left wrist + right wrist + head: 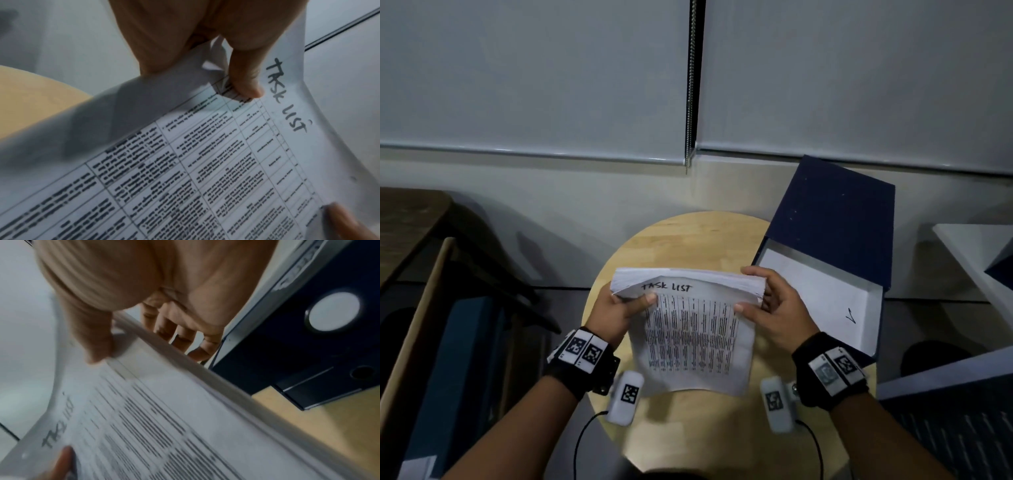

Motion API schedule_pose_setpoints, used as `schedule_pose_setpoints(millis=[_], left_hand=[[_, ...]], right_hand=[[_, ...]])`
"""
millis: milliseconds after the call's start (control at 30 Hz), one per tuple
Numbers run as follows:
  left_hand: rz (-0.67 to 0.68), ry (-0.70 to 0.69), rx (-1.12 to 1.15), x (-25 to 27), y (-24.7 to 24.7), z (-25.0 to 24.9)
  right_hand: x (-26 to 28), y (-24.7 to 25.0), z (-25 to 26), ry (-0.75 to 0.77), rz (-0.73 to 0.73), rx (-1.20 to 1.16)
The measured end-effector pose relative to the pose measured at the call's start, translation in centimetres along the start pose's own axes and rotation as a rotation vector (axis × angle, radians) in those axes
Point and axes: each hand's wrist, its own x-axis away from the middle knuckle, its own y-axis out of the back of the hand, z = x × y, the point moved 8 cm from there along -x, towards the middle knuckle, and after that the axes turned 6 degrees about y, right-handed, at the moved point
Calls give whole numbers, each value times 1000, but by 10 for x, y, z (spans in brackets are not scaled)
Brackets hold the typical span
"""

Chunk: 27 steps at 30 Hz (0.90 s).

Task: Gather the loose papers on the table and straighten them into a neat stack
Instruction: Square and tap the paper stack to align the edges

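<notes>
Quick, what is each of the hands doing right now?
Left hand: grips the paper stack.
Right hand: grips the same stack's other side.

A white stack of papers [693, 329] is seen, its top sheet printed with a black ruled table of dense text and headed in black handwritten capitals. A pale yellow wood grain is shown by the round table [688, 236]. The box file [832, 240] is coloured dark navy outside, with faint pale specks, and white inside. Black wristbands [582, 363] are marked with white tags bearing black square codes. The blinds [534, 75] are shown in plain light grey.
</notes>
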Motion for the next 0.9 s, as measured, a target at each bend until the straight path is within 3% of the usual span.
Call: schedule_pose_setpoints(millis=[100,200,300,500,733,833,900], left_hand=[[-32,-27,-10,1,-2,-10],[-77,-114,-76,3,-7,-21],[-111,-204,-217,11,-9,-22],[-145,-38,-457,28,3,38],[-136,-115,-389,23,11,25],[-127,7,-408,28,16,49],[-127,7,-414,30,20,53]], right_hand=[[2,-19,-12,-36,-50,-46],[3,-29,-5,29,-197,99],[9,-39,-7,74,-317,87],[23,-64,-67,-183,-157,119],[22,-53,-37,6,-260,122],[31,-64,-57,-93,-185,126],[34,-62,-63,-121,-188,115]])
